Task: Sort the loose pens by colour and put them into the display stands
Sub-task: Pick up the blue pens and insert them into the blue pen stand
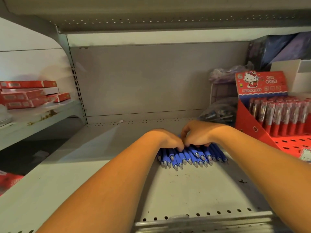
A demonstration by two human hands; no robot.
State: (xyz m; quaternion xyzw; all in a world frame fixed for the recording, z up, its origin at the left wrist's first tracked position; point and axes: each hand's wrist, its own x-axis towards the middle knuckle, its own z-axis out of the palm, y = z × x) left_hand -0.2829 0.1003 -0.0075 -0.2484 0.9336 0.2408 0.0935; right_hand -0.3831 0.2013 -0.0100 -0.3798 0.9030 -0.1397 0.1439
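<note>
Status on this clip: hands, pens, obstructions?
Left hand, right hand both curled over blue pens on shelf. Red stand at right, front holes free. Nothing blocking.

— What's in front of you?
— I face a grey metal shelf [185, 190], scuffed, with holes along its front edge and a plain back panel [143, 78].
— And around it?
— A perforated shelf [151, 19] overhead, and a white wall [25, 61] on my left.

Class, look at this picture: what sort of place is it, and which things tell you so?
Most likely a stationery shop: perforated metal shelving, a red display stand full of pens, and a heap of loose blue pens on the shelf.
</note>
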